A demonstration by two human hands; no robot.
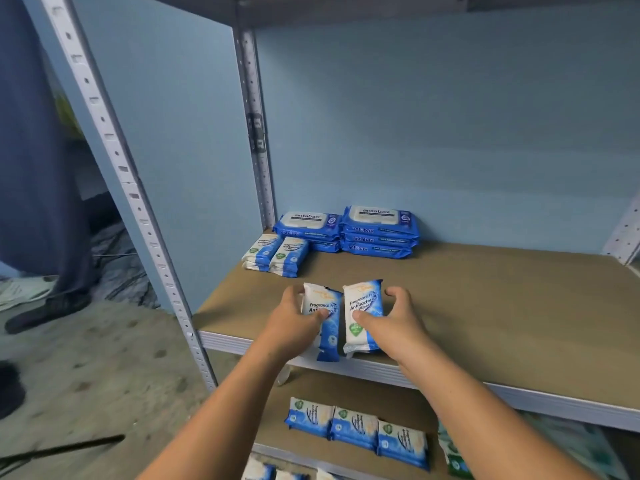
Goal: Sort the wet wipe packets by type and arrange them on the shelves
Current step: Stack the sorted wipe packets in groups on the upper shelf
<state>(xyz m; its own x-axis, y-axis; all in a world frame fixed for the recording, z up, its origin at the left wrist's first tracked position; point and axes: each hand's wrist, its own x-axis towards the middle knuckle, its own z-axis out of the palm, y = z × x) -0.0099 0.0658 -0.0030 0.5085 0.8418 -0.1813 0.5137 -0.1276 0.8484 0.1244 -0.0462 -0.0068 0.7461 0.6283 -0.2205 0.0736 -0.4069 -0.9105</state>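
1. Currently both small packets sit at the front of the middle shelf. The left packet (323, 299) is in the left hand (294, 320) and the right packet (365, 299) is in the right hand (394, 323).
2. Each hand is curled round its packet, with the thumb on the printed face and the fingers round the outer side. The packets lie side by side, nearly touching.
3. They carry the same print as the two small stacks (273, 252) at back left, so my read is they go there, either on top or just beside.
4. To do it well, keep them flat, label up, long side running front to back like the stacks. Move low and set them down square.
5. Don't mix them with the big blue packs (379, 230) right behind the small stacks.
6. Edges: the packets' near ends are over the front lip (225, 344), so push them in before letting go. The side panel (180, 168) crowds the stacks on the left.
7. Room: there is bare board (502, 299) ahead and to the right. A row of packets (353, 427) on the lower shelf is out of the path.
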